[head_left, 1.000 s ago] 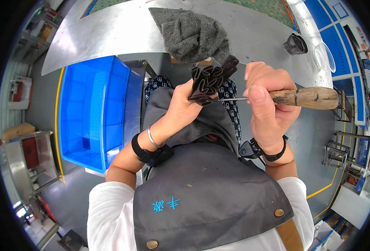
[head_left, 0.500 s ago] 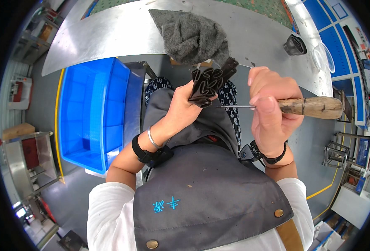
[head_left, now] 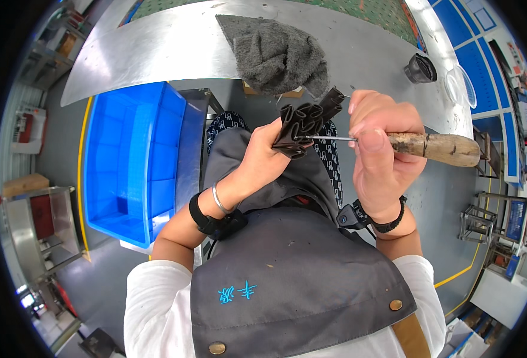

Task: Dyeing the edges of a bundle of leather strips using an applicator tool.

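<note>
My left hand (head_left: 262,153) is closed round a dark brown, folded piece (head_left: 302,125) with a ruffled, pleated edge, which looks like rubber or leather. In my right hand (head_left: 387,140) is an awl (head_left: 439,148) with a worn wooden handle and a thin metal shaft. The shaft points left, and its tip reaches the folds of the dark piece beside my left fingers. Whether the tip has gone into the material I cannot tell. Both hands are above my lap, just in front of the metal table's near edge.
A crumpled grey cloth (head_left: 281,56) lies on the metal table (head_left: 150,53), overhanging its near edge. To the left stands a blue plastic bin (head_left: 133,161). A black cup-shaped piece (head_left: 420,68) and a clear plastic dish (head_left: 459,86) sit at the table's right end.
The awl has moved slightly left and up, so its tip now meets the folds of the dark piece. My left hand has shifted the piece slightly to the right.
</note>
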Demonstrator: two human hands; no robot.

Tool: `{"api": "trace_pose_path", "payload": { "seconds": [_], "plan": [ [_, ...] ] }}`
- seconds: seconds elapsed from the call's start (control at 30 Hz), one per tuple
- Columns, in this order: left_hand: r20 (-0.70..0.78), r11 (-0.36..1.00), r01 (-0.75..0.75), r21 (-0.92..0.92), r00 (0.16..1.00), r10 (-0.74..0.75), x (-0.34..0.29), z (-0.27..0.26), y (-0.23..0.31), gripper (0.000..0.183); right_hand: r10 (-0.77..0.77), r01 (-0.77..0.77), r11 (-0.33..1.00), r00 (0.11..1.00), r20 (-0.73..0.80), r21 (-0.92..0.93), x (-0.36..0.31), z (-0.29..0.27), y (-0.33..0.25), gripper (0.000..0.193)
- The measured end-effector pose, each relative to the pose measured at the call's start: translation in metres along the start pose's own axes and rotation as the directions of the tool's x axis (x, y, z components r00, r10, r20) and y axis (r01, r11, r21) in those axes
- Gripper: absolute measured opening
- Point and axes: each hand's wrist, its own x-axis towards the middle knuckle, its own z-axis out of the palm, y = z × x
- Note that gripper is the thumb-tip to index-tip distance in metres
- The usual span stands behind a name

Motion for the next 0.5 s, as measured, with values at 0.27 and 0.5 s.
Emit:
{"api": "trace_pose_path", "payload": {
  "seconds": [0.27,0.5],
  "plan": [
    [0.007,1.000,0.023,-0.008,1.000,-0.023,-0.0006,0.0008,0.0004,0.025,-0.050,0.050,0.998,0.999,-0.006,-0.025,0.0033,-0.0040,-0.0001,0.010],
    [-0.017,0.995,-0.074,0.062,0.997,0.075,-0.0004,0.0030,0.0004,0.027,0.026,-0.026,0.993,1.000,0.000,-0.117,0.0045,0.0001,-0.0090,0.011]
  ]
}}
